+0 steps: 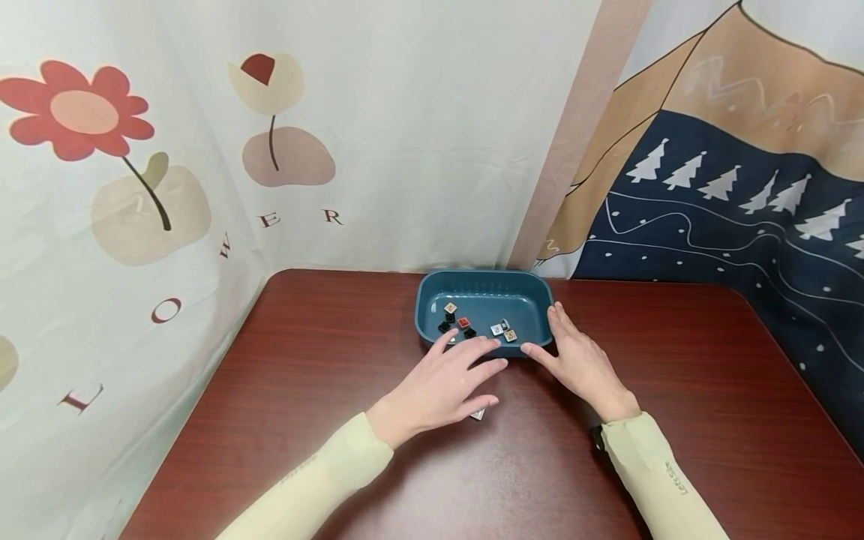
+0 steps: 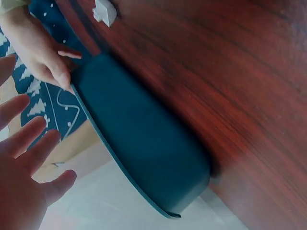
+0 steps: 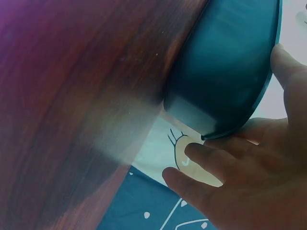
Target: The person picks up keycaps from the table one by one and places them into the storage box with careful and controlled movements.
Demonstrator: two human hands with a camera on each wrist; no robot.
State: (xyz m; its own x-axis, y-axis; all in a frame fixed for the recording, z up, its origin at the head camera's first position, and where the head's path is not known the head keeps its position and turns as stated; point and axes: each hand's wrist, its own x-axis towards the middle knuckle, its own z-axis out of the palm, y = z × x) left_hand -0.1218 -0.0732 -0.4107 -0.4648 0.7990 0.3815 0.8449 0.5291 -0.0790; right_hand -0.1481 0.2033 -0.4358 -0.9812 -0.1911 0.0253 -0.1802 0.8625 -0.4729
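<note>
A blue rectangular tray (image 1: pixel 484 280) with raised walls stands by the table's back edge. Several small square pieces lie inside it, among them a red one (image 1: pixel 463 322), a white one (image 1: pixel 497 329) and black ones (image 1: pixel 470 332). My left hand (image 1: pixel 442 386) hovers palm down with spread fingers, its fingertips overlapping the tray's near rim in the head view. Below its thumb, a small white piece (image 1: pixel 477 414) sits on the table, partly hidden. At the tray's near right corner, my right hand (image 1: pixel 583 367) touches the rim with its thumb (image 3: pixel 285 64) and extended fingers.
The dark red wooden table (image 1: pixel 304 360) has rounded back corners. Behind it hangs a white curtain (image 1: pixel 405 150) printed with flowers and letters; a fabric (image 1: pixel 729 210) with a mountain and trees covers the right side.
</note>
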